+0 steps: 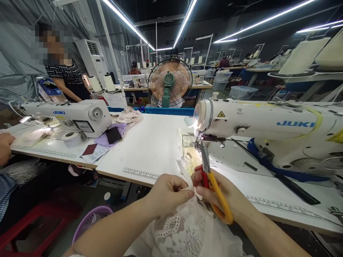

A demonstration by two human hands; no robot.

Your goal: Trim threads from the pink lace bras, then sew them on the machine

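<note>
My left hand (173,194) pinches the edge of a white lace fabric (184,228), which hangs down over my lap. Close beside it, my right hand (214,189) is wrapped around scissors (220,200) with orange and red handles, the blades pointing up and away from me. The fingertips of that hand also meet the fabric edge near a narrow white strip (184,171). Just beyond the blade tips stands a white sewing machine (262,123), its lamp lit over the needle area.
A second sewing machine (66,116) stands at left, with a phone (114,135) and papers near it. A co-worker's hand (5,147) is at the far left edge. A large fan (170,80) faces the table (152,142). Below are a purple basket (89,217) and a red stool (40,223).
</note>
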